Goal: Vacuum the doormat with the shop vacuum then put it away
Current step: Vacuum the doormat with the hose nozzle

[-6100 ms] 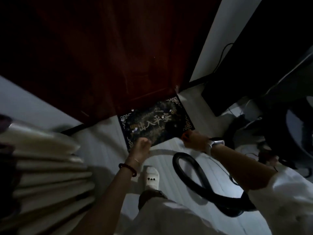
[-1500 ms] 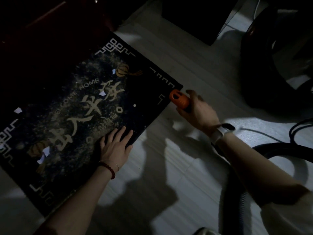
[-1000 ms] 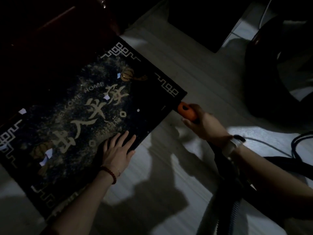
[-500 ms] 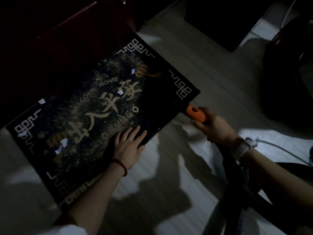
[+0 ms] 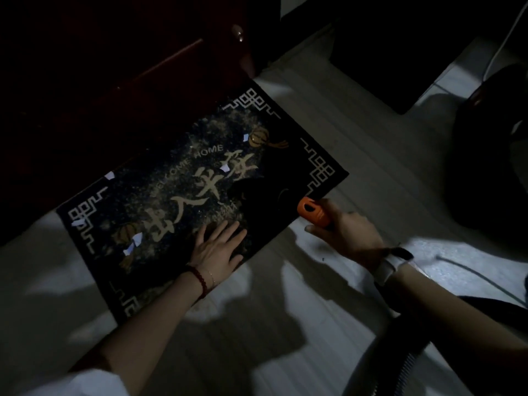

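I see the doormat (image 5: 183,192) flat on the pale floor (image 5: 285,332) against the dark red door (image 5: 114,67), paper scraps (image 5: 137,238) scattered on it. My left hand (image 5: 217,252) still presses it flat, fingers spread. My right hand (image 5: 345,232) grips the orange vacuum handle (image 5: 311,214), now over the mat's near edge; the black nozzle (image 5: 257,192), hard to make out in the gloom, seems to reach further onto the mat than before.
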Motion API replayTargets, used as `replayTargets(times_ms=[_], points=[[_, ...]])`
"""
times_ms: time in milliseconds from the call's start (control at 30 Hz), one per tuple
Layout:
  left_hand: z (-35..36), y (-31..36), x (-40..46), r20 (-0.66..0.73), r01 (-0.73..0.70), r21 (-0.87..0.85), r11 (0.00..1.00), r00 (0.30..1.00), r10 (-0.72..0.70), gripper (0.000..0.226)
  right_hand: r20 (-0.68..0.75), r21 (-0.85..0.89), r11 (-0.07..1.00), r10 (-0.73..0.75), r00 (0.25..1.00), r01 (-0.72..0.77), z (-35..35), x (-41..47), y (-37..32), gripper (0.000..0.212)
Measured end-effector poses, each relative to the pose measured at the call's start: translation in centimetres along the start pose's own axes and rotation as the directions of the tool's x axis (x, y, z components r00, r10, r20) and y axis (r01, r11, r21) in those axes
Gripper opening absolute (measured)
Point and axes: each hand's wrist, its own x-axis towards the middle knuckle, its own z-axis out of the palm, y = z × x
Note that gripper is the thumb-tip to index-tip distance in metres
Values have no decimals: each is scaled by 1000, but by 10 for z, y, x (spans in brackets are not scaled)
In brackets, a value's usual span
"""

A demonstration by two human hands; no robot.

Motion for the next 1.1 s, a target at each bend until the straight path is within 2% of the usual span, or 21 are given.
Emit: replayTargets(times_ms=[167,233,300,533,600,733,800,867,933,1100], points=[[-35,-19,-48,-14,92,-130,987,995,-94,54,-102,27,997,69,992,-67,-1,13,-21,52],[-32,-30,-70,4,127,-213,969,992,-129,55,-71,38,995,94,993,-91,6,13,-22,52],[-18,-41,-92,25,179,-252,951,984,-179,59,-32,47,995,89,995,-88,12,8,-20,53],[64,-58,-99,124,427,-262,865,904,-409,82,-71,77,994,80,994,-75,37,-6,-25,53],[81,-52,-95,106,448,-233,863,894,-436,85,-39,85,994,65,997,-62,48,-17,-33,49],[95,-52,-94,-49,442,-276,853,880,-472,85,84,33,999,-17,996,14,68,-40,-42,47],[96,-55,-94,-61,432,-325,841,878,-475,85,16,29,1000,-9,1000,8,65,-38,-40,48],[98,-58,-92,-62,426,-353,833,878,-475,83,-86,126,989,86,993,-75,51,-23,-34,45],[98,-59,-91,-72,420,-364,831,877,-475,80,-106,234,965,143,984,-115,41,-15,-33,43],[105,-56,-91,-132,420,-321,849,868,-479,77,130,96,995,-44,991,32,77,-46,-57,47]])
